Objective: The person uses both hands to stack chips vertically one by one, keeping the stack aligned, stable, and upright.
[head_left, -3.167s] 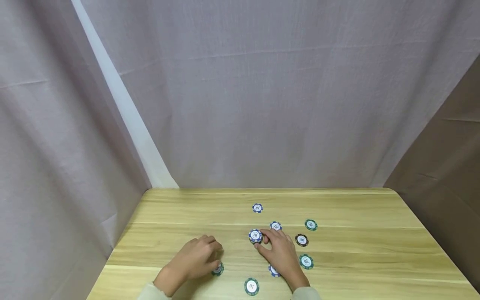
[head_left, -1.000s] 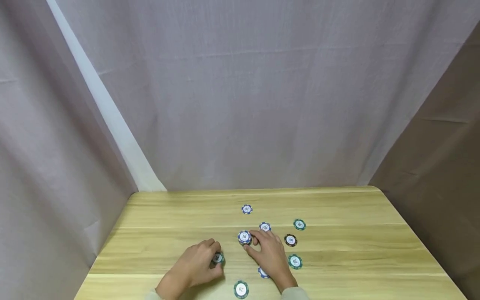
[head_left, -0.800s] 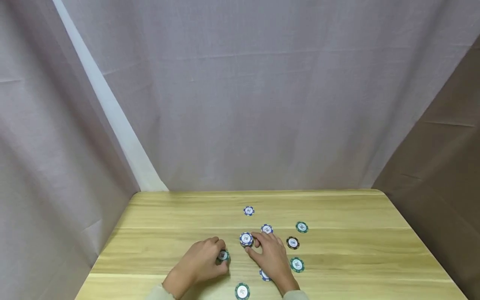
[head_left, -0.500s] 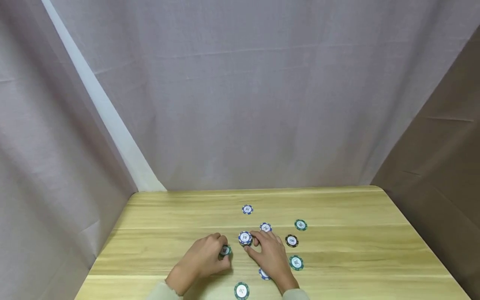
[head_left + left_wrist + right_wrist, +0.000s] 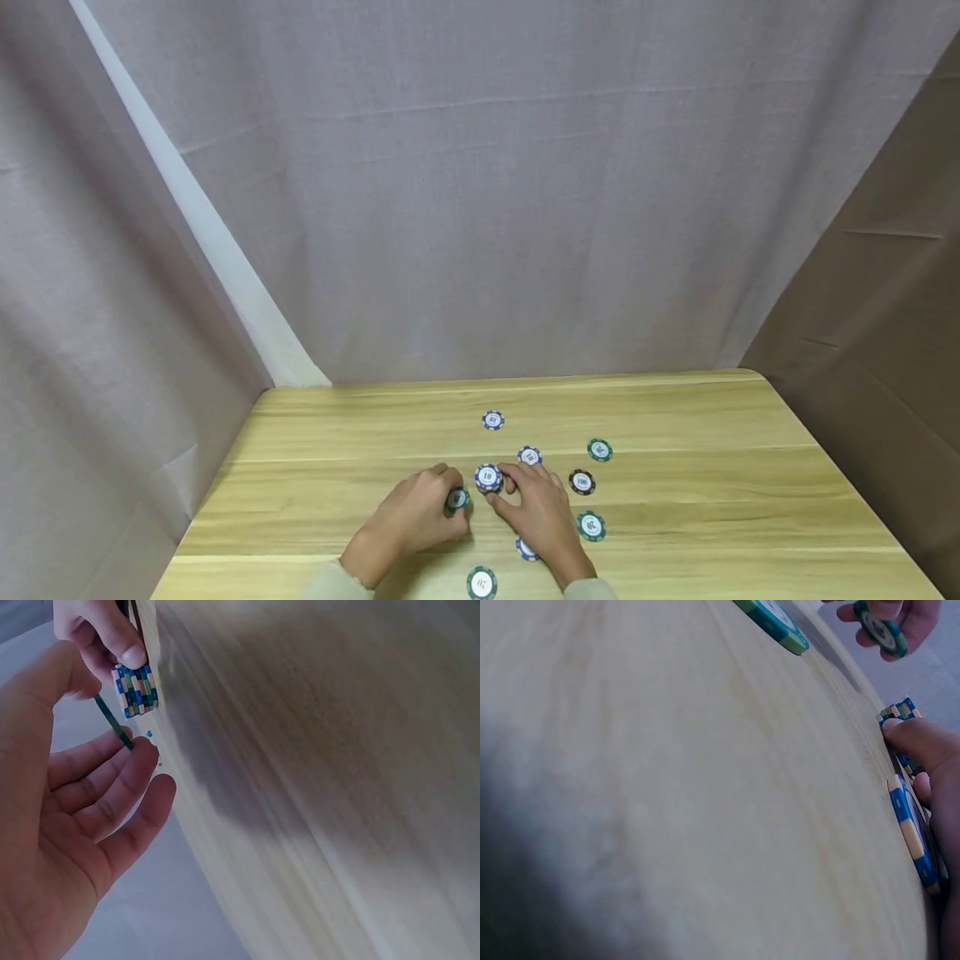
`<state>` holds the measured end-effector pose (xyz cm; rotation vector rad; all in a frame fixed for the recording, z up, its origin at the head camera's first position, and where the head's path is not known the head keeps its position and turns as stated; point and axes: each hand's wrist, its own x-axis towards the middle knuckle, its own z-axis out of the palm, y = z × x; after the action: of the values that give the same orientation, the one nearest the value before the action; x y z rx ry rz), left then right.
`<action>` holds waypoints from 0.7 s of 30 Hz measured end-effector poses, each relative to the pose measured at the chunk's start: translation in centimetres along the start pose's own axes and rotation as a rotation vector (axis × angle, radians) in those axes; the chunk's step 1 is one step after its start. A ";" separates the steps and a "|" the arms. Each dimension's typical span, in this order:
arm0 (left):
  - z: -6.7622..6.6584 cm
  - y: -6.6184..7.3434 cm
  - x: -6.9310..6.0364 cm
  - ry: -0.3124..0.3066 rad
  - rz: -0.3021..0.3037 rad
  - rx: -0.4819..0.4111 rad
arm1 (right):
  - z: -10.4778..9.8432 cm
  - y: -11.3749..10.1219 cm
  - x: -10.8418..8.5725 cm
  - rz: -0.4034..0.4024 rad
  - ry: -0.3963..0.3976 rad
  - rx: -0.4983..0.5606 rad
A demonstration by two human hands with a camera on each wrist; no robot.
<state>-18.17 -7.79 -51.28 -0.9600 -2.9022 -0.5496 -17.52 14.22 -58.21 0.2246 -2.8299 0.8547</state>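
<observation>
My left hand [image 5: 416, 512] pinches a green poker chip [image 5: 458, 499] between thumb and fingertips. In the left wrist view this green chip [image 5: 112, 721] is seen edge-on, raised off the table and tilted, apart from the stack. Just to its right stands a short stack of poker chips [image 5: 488, 477], with a blue 10 on top. The stack's side [image 5: 136, 691] shows several layers of mixed colours. My right hand [image 5: 542, 510] holds the stack from the right, its thumb and index finger against the edge. Under the right wrist lies a partly covered blue chip [image 5: 527, 549].
Loose chips lie flat on the wooden table [image 5: 750, 500]: blue ones [image 5: 492, 420] behind the stack, green ones [image 5: 592, 526] and a black 100 chip [image 5: 582, 482] to the right. Another green 20 [image 5: 482, 582] lies near the front. A grey curtain [image 5: 480, 208] hangs behind the table.
My left hand has taken the green chip up from the table and carried it forward and right, close to the stack. The right hand has stayed at the stack. The head view has shifted slightly.
</observation>
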 end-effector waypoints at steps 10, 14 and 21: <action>1.6 0.0 0.9 0.065 0.003 -0.043 | 0.1 0.2 -0.4 -0.003 0.007 -0.007; 2.0 -0.1 1.5 0.086 -0.026 -0.085 | 0.1 0.1 -0.3 -0.013 0.017 0.000; 2.5 -0.1 2.6 0.113 0.032 -0.051 | -0.1 0.1 0.1 -0.025 0.018 -0.019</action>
<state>-20.14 -5.56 -53.28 -0.9468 -2.7818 -0.6563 -17.60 14.32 -58.17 0.2471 -2.8112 0.8201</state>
